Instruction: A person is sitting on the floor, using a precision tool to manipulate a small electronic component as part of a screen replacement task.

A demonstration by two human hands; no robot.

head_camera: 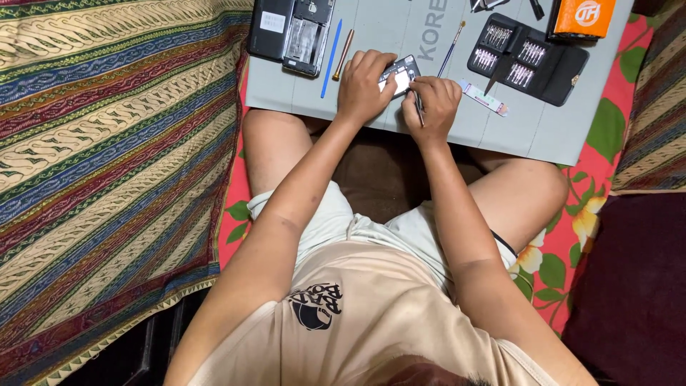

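The beige shirt [357, 336] is filling the foreground. Beyond it, the left hand [364, 86] is gripping a small part [400, 75] on the grey mat [543, 129], while the right hand [432, 104] is pinching a thin tool [419, 107] against it. A slip could gouge the part or scatter screws onto the patterned cloth [107, 143].

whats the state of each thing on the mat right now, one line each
small phone part: held on the grey mat by the left hand
thin tool: gripped in the right hand
opened phone: back off, insides showing
bit case: open flat
blue pry stick: lying loose
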